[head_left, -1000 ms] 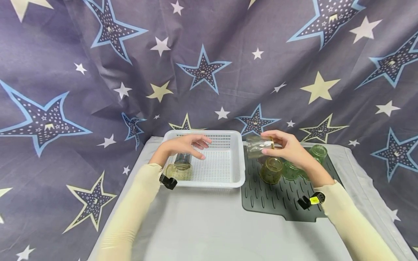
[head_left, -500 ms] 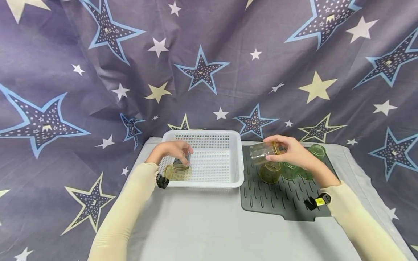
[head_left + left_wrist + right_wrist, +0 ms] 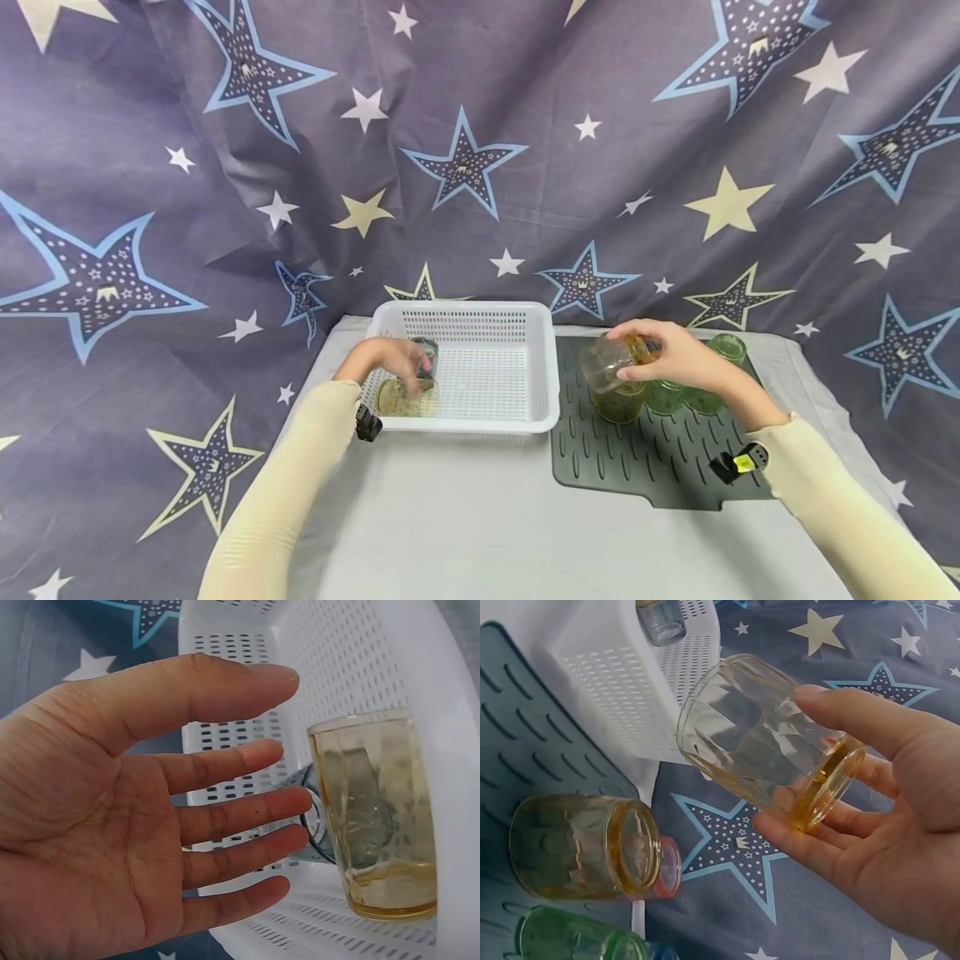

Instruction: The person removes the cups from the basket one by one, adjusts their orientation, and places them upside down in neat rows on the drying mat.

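White basket (image 3: 551, 367) as reference: left hand (image 3: 393, 360) over its left end, fingers loosely extended, gripping nothing; contact with grey glass (image 3: 432, 347) unclear. Right hand (image 3: 671, 358), to its right, pinches amber-based glass (image 3: 754, 742) near base, likely keeping fingers off the rim; mouth tilts basketward.

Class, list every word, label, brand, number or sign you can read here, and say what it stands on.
No text can be read.
Yellow label on the black device at the right wrist: any marks are too small and blurred.
Glass in the right hand, basket, mat: no lettering discernible.
Backdrop: stars and crowns, no readable words.
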A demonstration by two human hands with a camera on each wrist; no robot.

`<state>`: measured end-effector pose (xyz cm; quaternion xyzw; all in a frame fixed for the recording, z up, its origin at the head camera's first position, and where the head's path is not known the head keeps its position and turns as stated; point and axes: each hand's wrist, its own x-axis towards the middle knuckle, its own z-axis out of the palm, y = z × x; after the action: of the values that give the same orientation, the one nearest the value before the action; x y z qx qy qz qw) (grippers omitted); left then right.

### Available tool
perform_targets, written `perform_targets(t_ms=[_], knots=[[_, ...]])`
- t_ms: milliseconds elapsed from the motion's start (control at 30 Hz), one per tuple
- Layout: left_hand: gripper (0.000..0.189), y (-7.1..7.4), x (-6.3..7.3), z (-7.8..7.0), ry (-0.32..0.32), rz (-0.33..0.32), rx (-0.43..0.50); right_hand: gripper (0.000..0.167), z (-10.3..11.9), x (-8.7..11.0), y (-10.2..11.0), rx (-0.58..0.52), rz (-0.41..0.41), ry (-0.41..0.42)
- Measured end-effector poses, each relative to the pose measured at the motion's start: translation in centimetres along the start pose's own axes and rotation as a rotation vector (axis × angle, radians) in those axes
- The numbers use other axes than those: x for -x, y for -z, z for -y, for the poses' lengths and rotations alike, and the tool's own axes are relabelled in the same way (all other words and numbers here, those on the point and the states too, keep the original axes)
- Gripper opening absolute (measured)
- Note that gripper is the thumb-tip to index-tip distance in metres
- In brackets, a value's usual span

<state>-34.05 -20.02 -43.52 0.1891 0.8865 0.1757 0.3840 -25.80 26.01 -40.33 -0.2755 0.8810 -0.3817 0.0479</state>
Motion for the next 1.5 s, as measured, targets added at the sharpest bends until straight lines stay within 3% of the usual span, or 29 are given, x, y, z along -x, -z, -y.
perform_targets(t_ms=[333, 600, 900, 1233, 1500], knots=[[0.072, -0.3, -0.5, 0.2, 0.057, 0.049, -0.035, 0.048, 0.3, 0.5, -0.2, 0.059, 0.101, 0.009], [0.077, -0.3, -0.4, -0.3, 0.053, 0.073, -0.023, 0.048, 0.2, 0.7, -0.7, 0.201, 0.184, 0.008], [0.072, -0.7, -0.5, -0.2, 0.059, 0.03, -0.128, 0.049, 0.0, 1.0, -1.1, 0.243, 0.213, 0.006], [0.077, -1.4, -1.0, -0.1, 0.072, 0.018, -0.148, 0.049, -0.8, 1.6, -3.1, 0.315, 0.249, -0.034], [0.078, -1.8, -1.2, -0.1, 0.071, 0.031, -0.156, 0.049, -1.5, 1.9, -4.7, 0.378, 0.275, -0.013]])
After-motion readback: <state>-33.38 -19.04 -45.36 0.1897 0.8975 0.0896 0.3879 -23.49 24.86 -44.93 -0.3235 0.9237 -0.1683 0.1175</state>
